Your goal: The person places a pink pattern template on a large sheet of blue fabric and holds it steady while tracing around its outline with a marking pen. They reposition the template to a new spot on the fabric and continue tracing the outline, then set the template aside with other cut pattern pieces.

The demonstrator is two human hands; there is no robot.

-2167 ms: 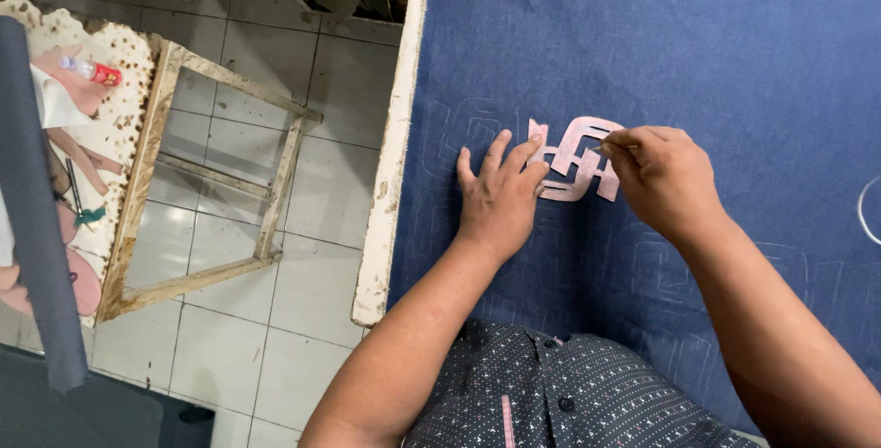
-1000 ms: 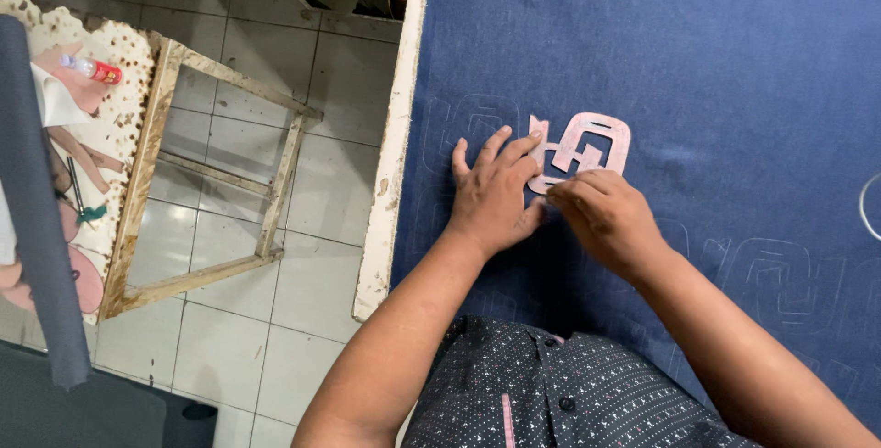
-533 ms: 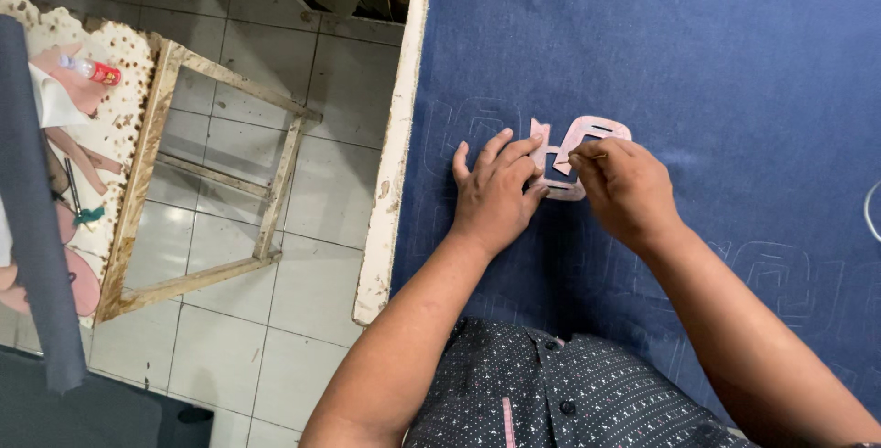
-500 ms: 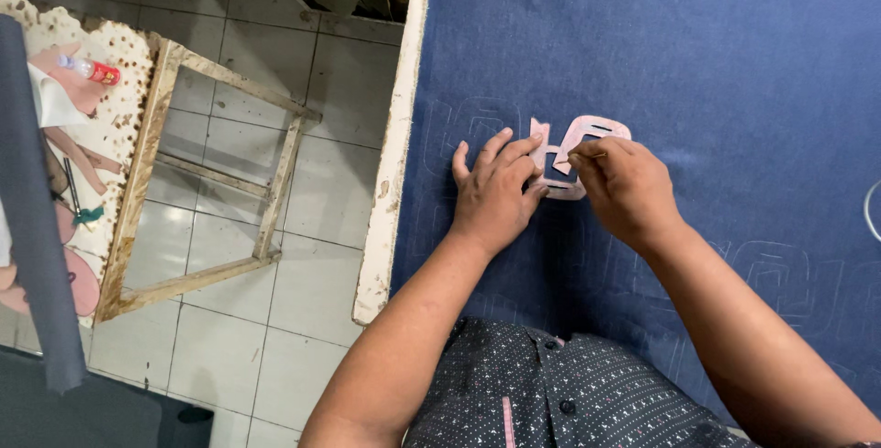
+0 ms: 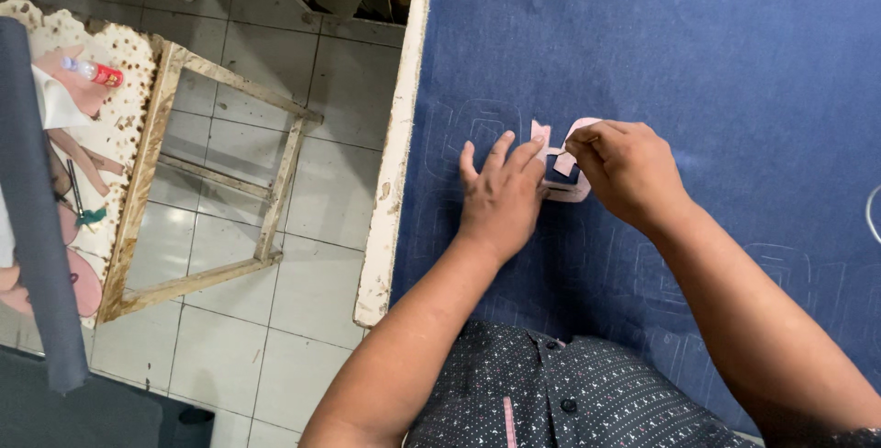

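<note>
1. The work in hand is tracing a pink paper pattern [image 5: 562, 173] onto the dark blue cloth [image 5: 716, 53] spread over the desk [image 5: 396, 163].
2. Faint traced outlines of the same looped shape already show on the cloth, beside the left fingers and below both wrists, so by my reading several tracings are done.
3. The large stretch of cloth beyond the fingers carries no marks that I can see, so much seems left.
4. The left hand [image 5: 500, 196] lies flat with its fingers spread, their tips pressing the pattern's near edge down.
5. The right hand [image 5: 629, 173] has its fingers bunched together at the pattern's top corner, pinching something; whether it is the paper or a small marker I cannot tell.
6. Compared with half a second ago, the right hand covers more of the pattern, whose rounded loop is now mostly hidden; the left hand has not moved.
</note>
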